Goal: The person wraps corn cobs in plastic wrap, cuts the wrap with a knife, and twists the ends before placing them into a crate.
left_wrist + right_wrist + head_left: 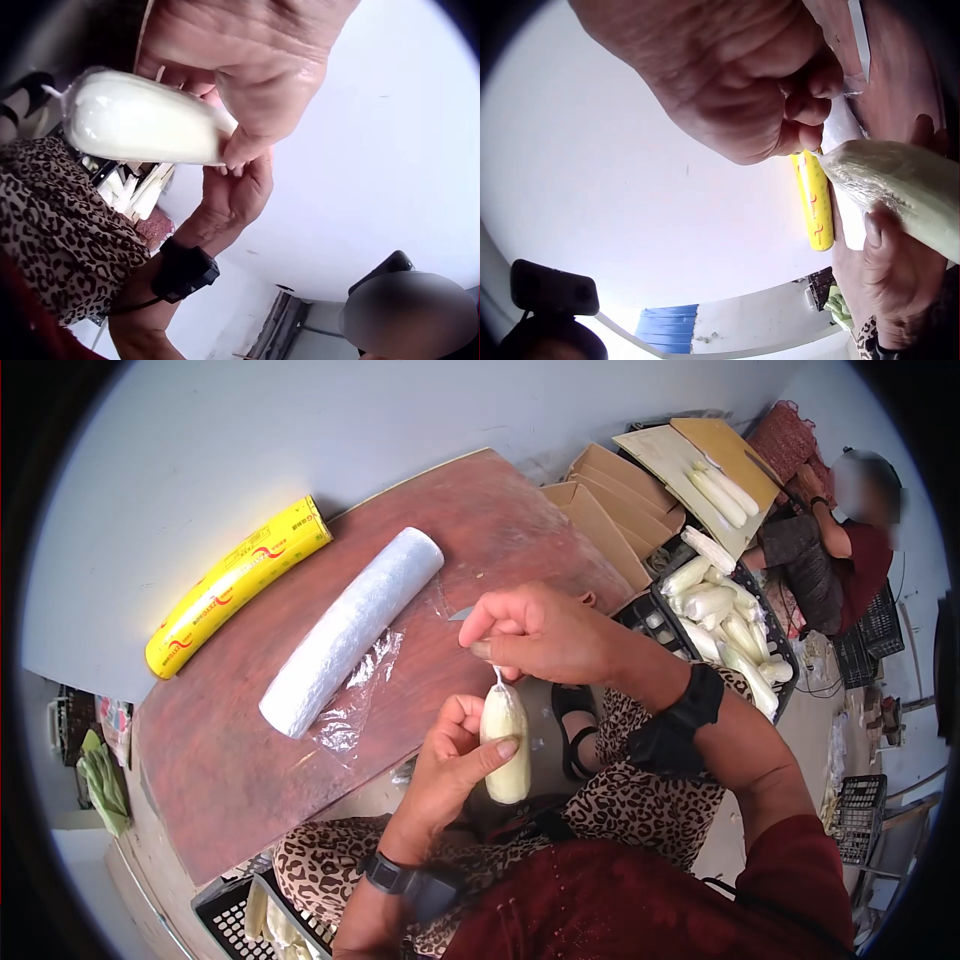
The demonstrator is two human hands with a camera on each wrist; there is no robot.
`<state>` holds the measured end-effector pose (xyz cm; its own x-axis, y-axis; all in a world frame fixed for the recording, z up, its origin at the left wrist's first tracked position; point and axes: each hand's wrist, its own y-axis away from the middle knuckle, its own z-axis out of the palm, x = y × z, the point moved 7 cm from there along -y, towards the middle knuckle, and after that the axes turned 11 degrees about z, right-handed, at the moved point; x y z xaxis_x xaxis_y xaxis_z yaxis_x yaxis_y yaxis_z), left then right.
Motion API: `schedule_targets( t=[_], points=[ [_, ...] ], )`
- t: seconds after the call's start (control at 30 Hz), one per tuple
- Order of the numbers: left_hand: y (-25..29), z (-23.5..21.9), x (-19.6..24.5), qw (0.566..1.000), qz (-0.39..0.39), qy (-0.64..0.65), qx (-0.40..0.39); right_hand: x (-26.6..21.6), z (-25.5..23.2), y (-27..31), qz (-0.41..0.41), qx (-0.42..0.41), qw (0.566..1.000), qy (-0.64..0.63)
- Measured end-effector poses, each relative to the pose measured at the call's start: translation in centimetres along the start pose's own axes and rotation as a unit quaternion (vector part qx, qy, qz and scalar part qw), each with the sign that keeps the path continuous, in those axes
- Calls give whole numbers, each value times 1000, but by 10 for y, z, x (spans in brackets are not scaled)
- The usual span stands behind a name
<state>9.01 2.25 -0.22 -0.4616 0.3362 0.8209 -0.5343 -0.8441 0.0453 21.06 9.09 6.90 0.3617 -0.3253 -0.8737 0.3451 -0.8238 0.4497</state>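
A pale, film-wrapped vegetable (507, 745) is held upright over the lap by my left hand (455, 760), thumb across its front and fingers behind. My right hand (545, 635) pinches the twisted end of the film just above its top. In the right wrist view the film gathers to a thin point at the fingertips of the right hand (727, 82), while the left hand (904, 281) grips the wrapped vegetable (900, 184). The left wrist view shows the vegetable (142, 120) smooth under clear film, with the left hand (255, 75) around one end.
A large film roll (350, 630) with a loose sheet lies on the red table (220, 780), beside a yellow roll (240, 585). A knife blade (461, 614) shows near my right hand. Right: a crate of wrapped vegetables (735, 615), cardboard boxes (615, 500) and a seated person (850, 550).
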Motion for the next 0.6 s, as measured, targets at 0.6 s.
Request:
schedule_targets(
  t=[0.6],
  points=[
    [-6,-18,15,994,91,-2,53,-23,6,-3,-55,-5,998,38]
  ],
)
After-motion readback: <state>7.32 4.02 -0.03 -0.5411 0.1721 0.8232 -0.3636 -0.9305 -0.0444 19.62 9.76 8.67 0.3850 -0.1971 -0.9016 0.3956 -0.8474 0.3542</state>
